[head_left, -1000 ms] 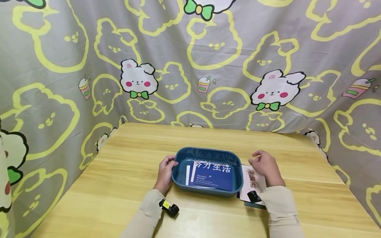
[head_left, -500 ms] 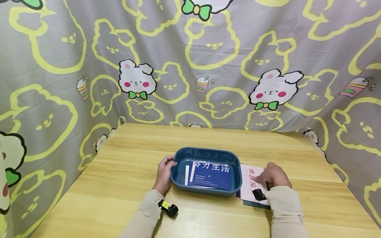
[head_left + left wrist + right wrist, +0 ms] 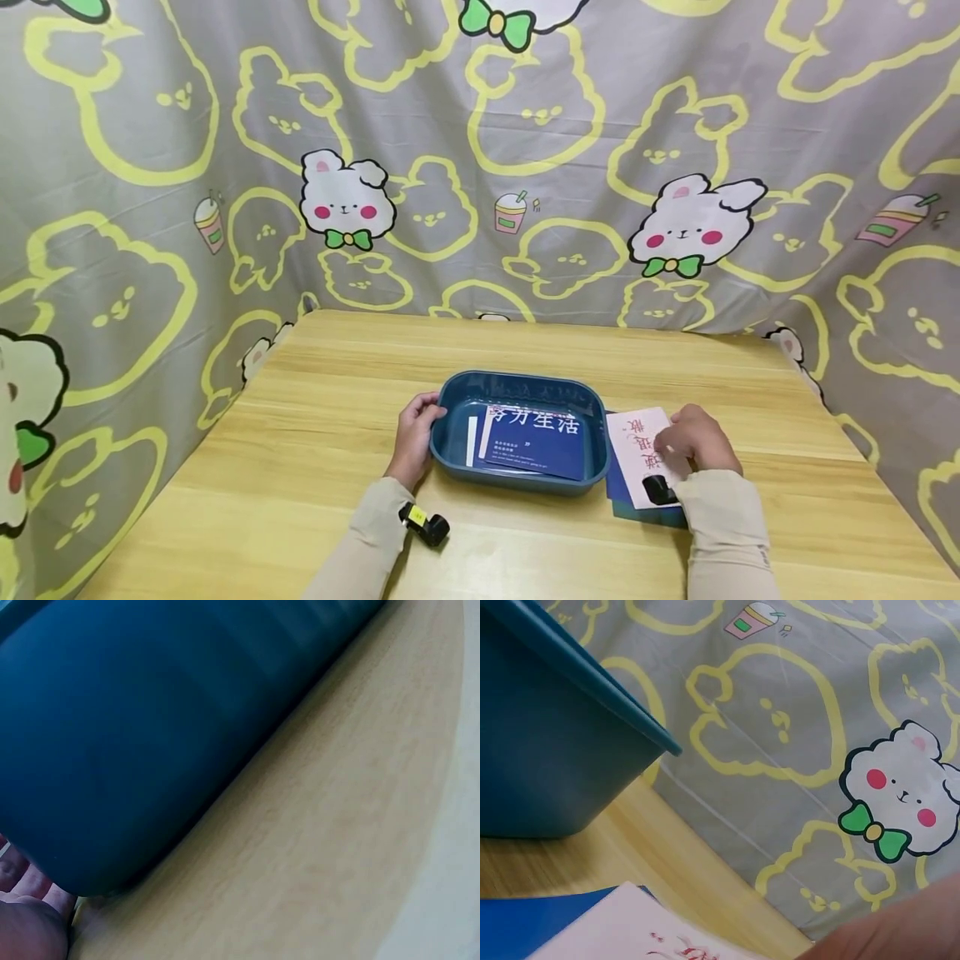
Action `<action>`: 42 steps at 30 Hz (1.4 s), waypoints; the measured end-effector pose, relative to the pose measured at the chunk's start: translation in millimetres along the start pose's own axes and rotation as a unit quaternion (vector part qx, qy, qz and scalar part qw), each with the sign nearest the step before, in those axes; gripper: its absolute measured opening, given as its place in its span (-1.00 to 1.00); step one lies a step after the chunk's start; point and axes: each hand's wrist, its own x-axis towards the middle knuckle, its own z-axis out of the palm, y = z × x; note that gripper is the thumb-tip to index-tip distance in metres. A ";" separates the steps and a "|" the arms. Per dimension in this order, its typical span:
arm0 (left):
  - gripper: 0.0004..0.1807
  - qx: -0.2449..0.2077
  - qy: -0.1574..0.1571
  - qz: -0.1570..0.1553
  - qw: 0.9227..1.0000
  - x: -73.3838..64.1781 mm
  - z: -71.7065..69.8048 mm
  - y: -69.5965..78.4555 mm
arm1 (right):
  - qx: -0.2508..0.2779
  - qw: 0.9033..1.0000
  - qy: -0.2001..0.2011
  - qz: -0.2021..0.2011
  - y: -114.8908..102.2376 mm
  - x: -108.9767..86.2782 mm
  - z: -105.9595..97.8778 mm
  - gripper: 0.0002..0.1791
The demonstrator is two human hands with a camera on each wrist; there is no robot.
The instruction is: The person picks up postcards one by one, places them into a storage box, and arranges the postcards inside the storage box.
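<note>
My left hand (image 3: 412, 440) grips the left end of a dark teal plastic basin (image 3: 517, 486), thumb over the rim. Inside it lie blue cards (image 3: 543, 450) with white lettering; a white strip shows at their left. To the right of the basin, my right hand (image 3: 703, 442) pinches the right side of a pale pink card (image 3: 630, 437) with red characters. This card sits slanted over a blue card (image 3: 618, 482) and a teal-green one (image 3: 637, 512). In the right wrist view, the pink card's corner (image 3: 630, 907) overlaps the blue card (image 3: 532, 922); the fingertips are out of frame there.
The light wood table (image 3: 337, 375) carries the basin and the cards. A grey curtain (image 3: 435, 100) with cartoon animals hangs along the back and both sides. Small black cameras are strapped to the left wrist (image 3: 426, 525) and right wrist (image 3: 660, 490).
My right hand has come down from above the cards to the pink card's right side. The pink card has turned, showing more of the blue and green cards below. The left hand stays on the basin.
</note>
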 end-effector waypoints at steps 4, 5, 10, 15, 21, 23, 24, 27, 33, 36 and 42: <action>-0.67 0.004 -0.005 -0.006 1.000 0.5 0.0 1.0 | 0.014 1.000 0.008 -0.021 -1.1 -1.7 -2.0 -0.32; -0.67 0.007 -0.006 -0.006 1.000 0.5 -0.1 1.2 | 0.014 1.000 0.007 -0.023 -1.3 -1.4 -2.4 -0.31; -0.67 0.013 -0.006 -0.009 1.000 0.2 -0.5 1.7 | 0.022 0.999 0.007 -0.028 -0.3 0.4 -6.0 -0.35; -0.67 0.016 -0.006 -0.009 1.000 -0.7 -0.1 1.9 | -0.001 0.999 0.031 -0.038 -2.7 -0.5 -11.7 -0.37; -0.67 0.011 -0.003 -0.004 1.000 -0.6 -0.1 0.6 | 0.014 0.997 0.060 -0.036 -7.7 -2.9 -13.2 -0.36; -0.68 0.007 -0.002 -0.003 1.000 -0.7 0.0 0.8 | 0.035 0.996 0.072 -0.032 -8.2 -3.2 -12.0 -0.39; -0.68 0.006 -0.002 -0.003 1.000 -0.6 0.0 0.7 | 0.041 0.995 0.080 -0.033 -8.6 -3.5 -11.6 -0.39; -0.68 0.006 -0.002 0.000 1.000 -0.4 0.0 0.7 | 0.057 0.993 0.102 -0.033 -9.8 -4.6 -10.2 -0.41; -0.68 0.005 -0.005 0.003 1.000 0.0 0.0 0.3 | 0.054 0.989 0.136 -0.039 -11.9 -5.6 -10.1 -0.43; -0.67 0.005 -0.005 0.004 1.000 -0.3 -0.5 0.2 | 0.052 0.986 0.151 -0.042 -12.7 -5.8 -10.1 -0.44; -0.67 0.003 -0.005 0.008 1.000 -1.4 -1.7 0.5 | 0.063 0.982 0.167 -0.052 -16.7 -7.9 -8.4 -0.45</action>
